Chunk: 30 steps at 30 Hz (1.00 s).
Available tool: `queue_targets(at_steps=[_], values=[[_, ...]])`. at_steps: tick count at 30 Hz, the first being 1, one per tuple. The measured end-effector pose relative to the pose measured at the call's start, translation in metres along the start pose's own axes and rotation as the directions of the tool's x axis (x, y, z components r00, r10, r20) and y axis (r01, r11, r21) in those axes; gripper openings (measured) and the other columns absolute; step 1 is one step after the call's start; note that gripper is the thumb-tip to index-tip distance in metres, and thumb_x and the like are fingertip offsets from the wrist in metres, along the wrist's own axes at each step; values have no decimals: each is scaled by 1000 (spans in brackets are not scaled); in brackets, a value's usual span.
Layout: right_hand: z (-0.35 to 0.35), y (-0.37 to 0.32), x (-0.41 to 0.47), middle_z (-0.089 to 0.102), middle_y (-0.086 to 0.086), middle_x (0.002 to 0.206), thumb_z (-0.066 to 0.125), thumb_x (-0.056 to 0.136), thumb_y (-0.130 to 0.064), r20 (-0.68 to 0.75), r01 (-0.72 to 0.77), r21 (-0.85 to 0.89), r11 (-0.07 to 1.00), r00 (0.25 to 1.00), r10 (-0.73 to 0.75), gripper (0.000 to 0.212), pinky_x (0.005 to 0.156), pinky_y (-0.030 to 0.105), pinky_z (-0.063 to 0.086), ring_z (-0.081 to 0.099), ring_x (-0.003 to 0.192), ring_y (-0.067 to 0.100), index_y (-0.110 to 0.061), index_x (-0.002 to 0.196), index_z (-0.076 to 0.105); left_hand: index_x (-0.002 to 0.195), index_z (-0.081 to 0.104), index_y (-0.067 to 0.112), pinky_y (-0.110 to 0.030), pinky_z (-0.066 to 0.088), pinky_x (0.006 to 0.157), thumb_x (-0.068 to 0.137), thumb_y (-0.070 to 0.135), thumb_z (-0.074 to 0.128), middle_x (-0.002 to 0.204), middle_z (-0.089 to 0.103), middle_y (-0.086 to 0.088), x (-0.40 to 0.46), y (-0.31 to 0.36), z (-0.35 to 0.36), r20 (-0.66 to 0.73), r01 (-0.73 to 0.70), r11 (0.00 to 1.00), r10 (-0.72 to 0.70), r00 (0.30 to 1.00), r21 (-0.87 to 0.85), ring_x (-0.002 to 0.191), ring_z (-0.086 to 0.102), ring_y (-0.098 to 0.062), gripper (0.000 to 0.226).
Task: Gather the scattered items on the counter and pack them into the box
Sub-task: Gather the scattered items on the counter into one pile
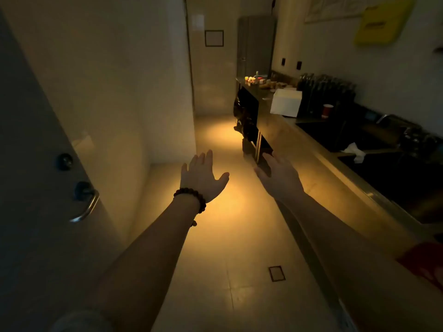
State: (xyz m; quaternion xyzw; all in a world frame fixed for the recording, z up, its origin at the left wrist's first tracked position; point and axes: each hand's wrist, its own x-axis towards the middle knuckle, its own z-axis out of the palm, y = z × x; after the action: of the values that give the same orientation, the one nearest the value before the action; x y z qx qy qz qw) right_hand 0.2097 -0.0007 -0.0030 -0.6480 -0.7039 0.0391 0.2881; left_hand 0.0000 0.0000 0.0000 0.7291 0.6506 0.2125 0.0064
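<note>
White box (pixel 286 102) sat far along the tabletop (pixel 299 149); left hand (pixel 201 174) and right hand (pixel 279 174) were spread, empty (approach step; next, walking closer)

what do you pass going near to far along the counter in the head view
crumpled white tissue by the sink → red cup → white box → scattered small items at the counter's far end
</note>
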Motion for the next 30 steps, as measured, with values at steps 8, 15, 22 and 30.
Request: queue_targets(at_steps=[8,15,22,30], values=[[67,30,79,32,8,152,47,93,-47,26,2,-26,1000,1000,-2,59,111,51,27,24,142,29,-22,145,32,149,11,16,-50,12,115,88,57,38,155,21,-5,79,-34,61,21,16,1000,-15,1000,-12,143,14,-23,78],[152,44,220,30,10,153,47,94,-46,111,-29,-45,999,993,34,61,113,50,25,20,143,28,-21,146,28,148,15,15,-51,18,112,87,56,41,152,28,-4,225,-91,120,76,38,999,-36,996,-19,140,22,-23,78],[221,43,375,30,6,154,46,93,-47,131,-113,-2,994,985,113,60,113,46,24,20,144,24,-20,145,32,146,19,15,-49,25,109,86,54,44,148,34,-4,387,-135,153,110,20,1000,-20,994,0,136,28,-23,76],[275,84,507,31,4,153,46,93,-49,162,-154,-2,988,975,153,60,114,45,24,20,144,22,-22,144,33,148,12,20,-49,14,115,85,53,44,156,19,-3,527,-161,216,164,36,999,-33,986,-17,143,15,-23,79]])
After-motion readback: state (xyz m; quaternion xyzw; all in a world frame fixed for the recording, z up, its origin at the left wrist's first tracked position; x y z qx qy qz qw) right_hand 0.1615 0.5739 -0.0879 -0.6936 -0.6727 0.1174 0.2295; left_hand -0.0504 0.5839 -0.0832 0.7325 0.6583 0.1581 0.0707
